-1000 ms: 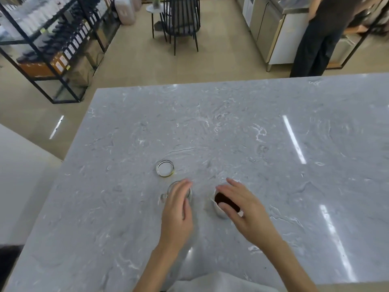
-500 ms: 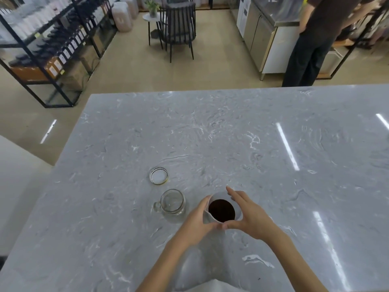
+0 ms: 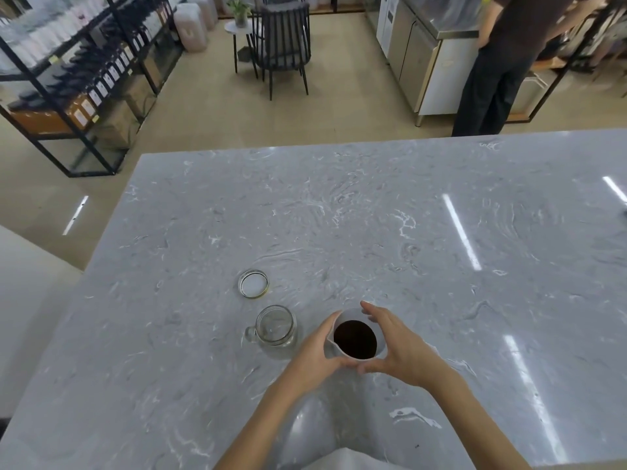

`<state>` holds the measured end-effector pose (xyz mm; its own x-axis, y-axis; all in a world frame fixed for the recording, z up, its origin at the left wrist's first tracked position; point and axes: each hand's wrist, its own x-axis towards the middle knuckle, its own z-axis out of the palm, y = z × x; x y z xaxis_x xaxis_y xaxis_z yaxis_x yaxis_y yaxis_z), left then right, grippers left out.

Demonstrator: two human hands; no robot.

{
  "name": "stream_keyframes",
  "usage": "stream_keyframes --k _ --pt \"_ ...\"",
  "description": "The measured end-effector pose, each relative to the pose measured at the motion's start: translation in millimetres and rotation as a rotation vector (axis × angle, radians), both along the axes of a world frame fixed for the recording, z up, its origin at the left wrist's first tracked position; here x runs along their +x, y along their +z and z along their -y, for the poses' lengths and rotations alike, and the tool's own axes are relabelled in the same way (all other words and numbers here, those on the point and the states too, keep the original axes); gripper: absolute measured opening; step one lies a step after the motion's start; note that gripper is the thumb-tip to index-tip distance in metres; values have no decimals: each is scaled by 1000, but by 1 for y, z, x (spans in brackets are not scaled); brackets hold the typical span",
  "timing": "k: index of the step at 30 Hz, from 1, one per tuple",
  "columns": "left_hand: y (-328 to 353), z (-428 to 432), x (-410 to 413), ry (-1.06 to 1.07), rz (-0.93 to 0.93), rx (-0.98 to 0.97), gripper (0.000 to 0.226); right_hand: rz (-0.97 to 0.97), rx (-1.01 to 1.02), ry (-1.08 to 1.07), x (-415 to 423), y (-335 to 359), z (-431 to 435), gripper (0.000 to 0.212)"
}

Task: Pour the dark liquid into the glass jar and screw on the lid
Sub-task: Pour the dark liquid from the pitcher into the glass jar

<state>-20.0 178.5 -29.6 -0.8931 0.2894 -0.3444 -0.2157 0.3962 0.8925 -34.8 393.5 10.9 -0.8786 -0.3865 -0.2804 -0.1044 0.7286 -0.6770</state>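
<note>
A white cup with a small spout [image 3: 353,315] holds dark liquid [image 3: 355,339] and stands on the grey marble table [image 3: 373,232]. My left hand [image 3: 315,352] wraps its left side and my right hand [image 3: 397,344] wraps its right side, so both grip the cup. Just left of it stands a clear glass jar [image 3: 274,325] with a small handle, open and empty. The round metal lid [image 3: 253,283] lies flat on the table behind the jar, apart from it.
The table's left edge drops to a beige floor. Beyond the far edge are black shelves with bottles [image 3: 84,72], a dark chair [image 3: 283,45], a steel counter [image 3: 427,56] and a standing person [image 3: 502,62].
My left hand left the jar and moved right onto the cup. My right hand shifted from over the cup's top to its right side. The view tilted up slightly.
</note>
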Motion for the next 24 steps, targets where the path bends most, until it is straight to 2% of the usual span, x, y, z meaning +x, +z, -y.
stream_keyframes --k 6,9,11,15,18,19,22,24 --pt "-9 -2 2 63 -77 54 73 28 -72 -76 -5 -1 -4 95" --pt "-7 -2 2 53 -105 44 71 42 -36 -29 -10 1 -4 91" --pt "-7 -2 2 47 -108 47 73 14 33 68 -14 3 -3 95" --pt "-5 0 3 16 -94 40 76 -17 140 204 -17 4 2 116" --pt "6 1 7 -5 -48 -14 71 -92 165 174 -13 1 4 112" --pt "10 0 9 -28 -34 -25 72 -118 165 158 -11 0 5 107" --pt "23 9 21 -146 -70 -167 94 -146 140 123 -7 -5 5 98" --pt "35 25 36 -151 -158 -197 94 -139 120 108 -6 -7 5 94"
